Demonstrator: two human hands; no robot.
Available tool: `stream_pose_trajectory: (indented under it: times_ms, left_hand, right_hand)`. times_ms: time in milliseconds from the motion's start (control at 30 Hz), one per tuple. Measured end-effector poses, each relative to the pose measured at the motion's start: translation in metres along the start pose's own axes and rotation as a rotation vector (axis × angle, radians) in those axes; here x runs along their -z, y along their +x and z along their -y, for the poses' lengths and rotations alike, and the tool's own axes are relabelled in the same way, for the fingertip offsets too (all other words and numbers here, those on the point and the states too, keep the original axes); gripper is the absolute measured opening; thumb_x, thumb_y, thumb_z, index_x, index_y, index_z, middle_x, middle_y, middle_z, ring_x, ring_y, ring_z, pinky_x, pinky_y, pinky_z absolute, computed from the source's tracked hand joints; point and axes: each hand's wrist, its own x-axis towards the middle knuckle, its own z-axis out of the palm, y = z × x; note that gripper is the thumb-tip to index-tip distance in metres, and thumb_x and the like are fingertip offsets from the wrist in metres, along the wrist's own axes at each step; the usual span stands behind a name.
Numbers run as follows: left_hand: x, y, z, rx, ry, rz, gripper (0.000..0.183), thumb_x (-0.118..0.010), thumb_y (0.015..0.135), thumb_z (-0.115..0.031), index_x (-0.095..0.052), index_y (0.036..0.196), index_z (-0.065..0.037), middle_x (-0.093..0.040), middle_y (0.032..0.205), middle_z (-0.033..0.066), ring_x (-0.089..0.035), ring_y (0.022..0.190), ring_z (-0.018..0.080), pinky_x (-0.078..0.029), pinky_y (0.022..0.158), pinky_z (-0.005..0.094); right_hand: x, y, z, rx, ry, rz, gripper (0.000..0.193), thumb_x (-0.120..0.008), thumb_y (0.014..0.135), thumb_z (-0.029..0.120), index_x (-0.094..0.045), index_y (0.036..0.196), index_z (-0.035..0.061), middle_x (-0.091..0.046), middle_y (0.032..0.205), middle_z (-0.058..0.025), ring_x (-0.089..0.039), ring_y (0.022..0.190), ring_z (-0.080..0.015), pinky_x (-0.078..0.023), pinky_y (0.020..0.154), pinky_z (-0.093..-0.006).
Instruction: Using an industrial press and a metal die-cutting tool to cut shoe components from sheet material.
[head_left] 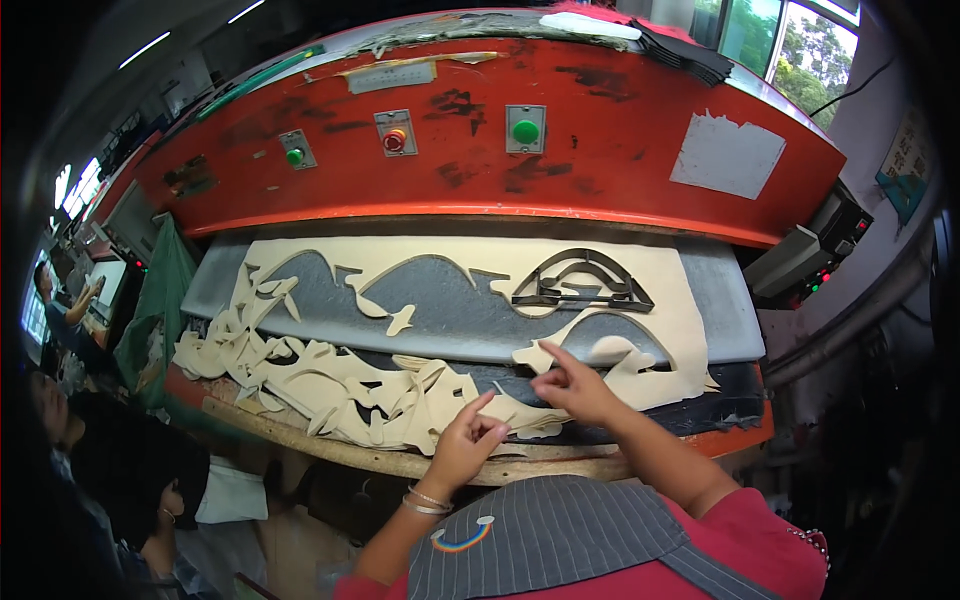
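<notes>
My left hand [465,440] hovers over the near edge of the work bed, its index finger stretched out and thumb apart, beside a heap of cream scraps [330,392]. Nothing shows in its fingers. My right hand [580,392] has its index finger extended toward a narrow tongue of the cream sheet [690,330]; whether the fingertip touches it I cannot tell. On that sheet, beyond my right hand, lies a dark curved cutting die [630,292] with inner ribs. Large curved openings in the sheet expose the grey cutting board [440,300].
A red press beam [610,180] spans the far side, with a red button [395,140] and green buttons [525,131]. A control box [815,245] with lights stands at right. Green cloth [165,300] hangs at left. Another person [150,455] is at lower left, one more [65,315] farther back.
</notes>
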Motion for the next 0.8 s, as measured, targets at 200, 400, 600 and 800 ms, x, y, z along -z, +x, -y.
stream_pose_trajectory:
  times_ms: [200,400,600,800]
  left_hand:
    - [-0.002,-0.026,-0.001,-0.145,0.685,0.07,0.032,-0.061,0.089,-0.02,-0.061,0.116,-0.004,-0.065,0.095,0.0119,-0.064,0.086,0.0184,-0.051,0.077,0.0301]
    - [-0.017,-0.064,0.053,-0.485,0.954,0.22,0.022,-0.06,0.086,-0.028,-0.062,0.093,-0.008,-0.059,0.08,0.0088,-0.058,0.079,0.0288,-0.046,0.074,0.039]
    - [-0.027,-0.068,0.043,-0.515,0.912,0.169,0.021,-0.058,0.086,-0.028,-0.06,0.087,-0.007,-0.06,0.08,0.0087,-0.058,0.078,0.0289,-0.045,0.075,0.0394]
    - [-0.038,-0.071,0.05,-0.432,0.902,0.148,0.021,-0.058,0.086,-0.028,-0.058,0.081,-0.007,-0.059,0.078,0.0093,-0.058,0.077,0.0297,-0.045,0.073,0.0402]
  right_hand:
    - [-0.03,0.066,0.035,-0.281,0.382,-0.041,0.067,-0.062,0.086,0.013,-0.027,0.144,0.009,-0.063,0.092,-0.0096,-0.057,0.077,-0.0124,-0.048,0.069,-0.0255]
    - [-0.063,-0.025,-0.013,-0.295,0.004,0.3,0.027,-0.061,0.088,0.013,-0.057,0.111,-0.0003,-0.063,0.087,-0.0059,-0.059,0.078,-0.0135,-0.049,0.073,-0.0266]
    - [-0.07,-0.047,-0.007,-0.11,-0.181,0.29,0.027,-0.065,0.085,0.007,-0.058,0.11,-0.0025,-0.065,0.094,-0.0084,-0.061,0.085,-0.014,-0.05,0.076,-0.0264]
    - [-0.052,-0.067,-0.004,-0.125,-0.249,0.293,0.029,-0.064,0.086,0.01,-0.058,0.111,-0.0021,-0.065,0.097,-0.0111,-0.062,0.087,-0.0155,-0.051,0.076,-0.0279]
